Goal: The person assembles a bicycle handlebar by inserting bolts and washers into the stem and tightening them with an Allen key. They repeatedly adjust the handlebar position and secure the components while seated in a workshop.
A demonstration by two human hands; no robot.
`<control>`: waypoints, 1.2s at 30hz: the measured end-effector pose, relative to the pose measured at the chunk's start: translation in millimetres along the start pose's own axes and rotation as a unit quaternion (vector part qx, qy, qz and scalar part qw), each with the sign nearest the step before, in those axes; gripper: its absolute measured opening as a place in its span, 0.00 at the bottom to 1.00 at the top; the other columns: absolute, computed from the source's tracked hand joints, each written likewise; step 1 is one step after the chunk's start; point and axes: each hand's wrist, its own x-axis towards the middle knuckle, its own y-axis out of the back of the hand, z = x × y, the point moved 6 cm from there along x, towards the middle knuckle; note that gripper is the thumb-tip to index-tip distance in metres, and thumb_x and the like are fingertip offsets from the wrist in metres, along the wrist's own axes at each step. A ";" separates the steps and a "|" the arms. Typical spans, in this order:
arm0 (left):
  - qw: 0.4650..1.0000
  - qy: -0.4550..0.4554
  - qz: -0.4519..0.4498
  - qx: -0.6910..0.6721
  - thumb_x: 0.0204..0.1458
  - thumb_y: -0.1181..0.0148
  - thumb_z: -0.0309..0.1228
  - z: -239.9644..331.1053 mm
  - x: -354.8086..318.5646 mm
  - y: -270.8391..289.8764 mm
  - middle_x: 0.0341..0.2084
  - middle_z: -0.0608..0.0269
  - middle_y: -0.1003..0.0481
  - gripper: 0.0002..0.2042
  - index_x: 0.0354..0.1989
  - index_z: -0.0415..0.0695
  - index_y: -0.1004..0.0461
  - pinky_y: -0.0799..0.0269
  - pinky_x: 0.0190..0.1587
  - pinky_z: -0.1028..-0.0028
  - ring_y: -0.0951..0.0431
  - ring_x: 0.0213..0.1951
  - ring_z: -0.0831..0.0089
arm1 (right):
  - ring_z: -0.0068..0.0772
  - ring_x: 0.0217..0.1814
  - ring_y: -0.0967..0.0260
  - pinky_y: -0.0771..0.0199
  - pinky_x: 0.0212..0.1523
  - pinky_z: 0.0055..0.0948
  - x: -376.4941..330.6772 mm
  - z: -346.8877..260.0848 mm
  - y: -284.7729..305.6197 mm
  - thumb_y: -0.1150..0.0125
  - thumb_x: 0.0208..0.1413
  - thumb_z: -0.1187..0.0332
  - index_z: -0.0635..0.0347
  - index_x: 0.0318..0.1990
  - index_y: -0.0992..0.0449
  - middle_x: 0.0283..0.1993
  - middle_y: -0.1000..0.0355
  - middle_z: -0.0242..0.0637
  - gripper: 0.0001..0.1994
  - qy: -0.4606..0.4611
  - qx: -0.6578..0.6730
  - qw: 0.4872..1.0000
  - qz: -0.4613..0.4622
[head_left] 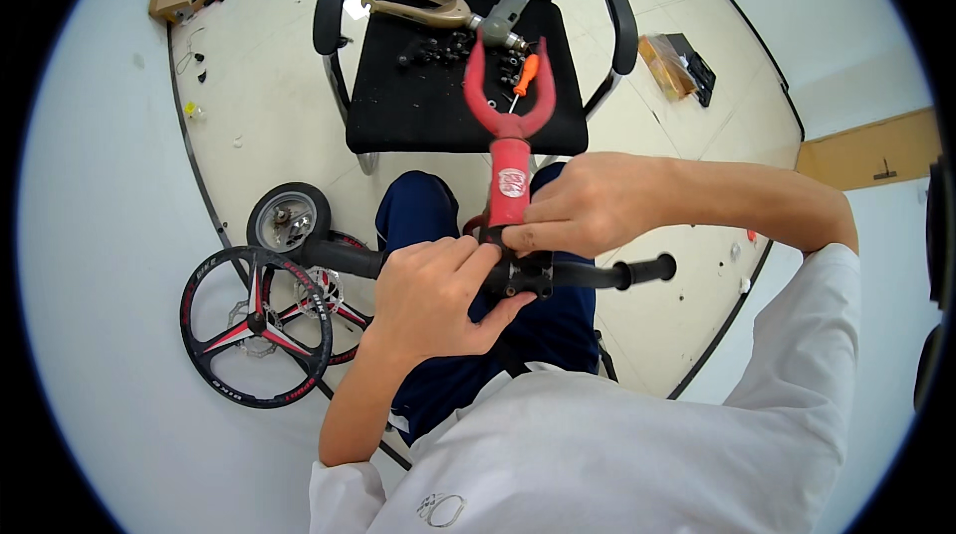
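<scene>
A red bicycle fork (506, 131) points away from me, its two blades spread over a black chair. It joins a black handlebar (637, 272) with rubber grips that lies across my lap. My left hand (433, 290) wraps the black stem clamp at the bar's middle. My right hand (583, 203) pinches the fork tube just above the clamp. My dark blue trousers sit beneath the bar.
The black office chair (413, 106) carries a tan metal bike part (423, 4), a grey tool (506, 14), an orange-handled screwdriver (524, 74) and several small black parts. Two black wheels with red spokes (254, 330) and a small wheel (287, 218) lie left. Boxes (677, 64) lie at the right.
</scene>
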 end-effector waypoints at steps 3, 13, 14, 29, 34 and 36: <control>0.999 -0.026 -0.017 -0.007 0.43 0.27 0.47 -1.3 -1.0 2.8 0.18 0.67 0.32 0.19 0.28 0.45 0.26 0.35 0.22 0.71 0.29 0.18 0.68 | 0.28 0.18 0.31 0.38 0.14 0.27 -0.8 -6.9 -6.8 0.31 0.52 0.70 0.69 0.43 0.21 0.21 0.32 0.31 0.13 0.038 -0.024 0.998 0.052; 0.996 -0.073 -0.034 0.026 0.44 0.29 0.51 -11.3 -2.2 16.3 0.18 0.68 0.33 0.20 0.24 0.48 0.28 0.35 0.22 0.70 0.29 0.19 0.68 | 0.23 0.15 0.37 0.41 0.12 0.24 14.1 4.7 -15.6 0.32 0.55 0.61 0.65 0.34 0.24 0.20 0.38 0.27 0.14 0.192 -0.088 0.970 0.118; 0.997 -0.071 -0.038 0.022 0.44 0.29 0.51 -13.6 -2.9 14.9 0.18 0.68 0.33 0.20 0.24 0.48 0.28 0.35 0.22 0.70 0.28 0.20 0.68 | 0.23 0.15 0.37 0.42 0.12 0.25 16.5 7.7 -15.4 0.33 0.53 0.58 0.63 0.31 0.25 0.20 0.39 0.26 0.15 0.214 -0.097 0.963 0.128; 0.998 -0.064 0.000 -0.025 0.38 0.24 0.50 -5.4 0.4 -2.3 0.17 0.69 0.32 0.21 0.28 0.47 0.23 0.37 0.20 0.72 0.29 0.17 0.69 | 0.49 0.32 0.31 0.33 0.32 0.40 14.2 64.1 8.4 0.35 0.49 0.63 0.63 0.35 0.26 0.30 0.30 0.42 0.13 -0.144 -0.033 0.969 0.198; 0.999 -0.046 -0.027 0.002 0.37 0.23 0.48 -1.1 2.1 2.1 0.17 0.68 0.32 0.21 0.28 0.45 0.23 0.38 0.20 0.72 0.29 0.17 0.69 | 0.30 0.31 0.28 0.30 0.34 0.30 -36.1 71.5 4.0 0.37 0.61 0.50 0.71 0.45 0.27 0.27 0.28 0.41 0.25 -0.489 0.205 0.820 0.214; 0.999 -0.041 -0.019 0.024 0.37 0.23 0.48 1.2 4.1 1.0 0.17 0.68 0.32 0.21 0.28 0.44 0.23 0.39 0.20 0.71 0.30 0.17 0.69 | 0.23 0.27 0.31 0.31 0.28 0.27 -39.4 65.7 6.6 0.36 0.61 0.49 0.72 0.40 0.22 0.26 0.26 0.38 0.26 -0.520 0.290 0.776 0.209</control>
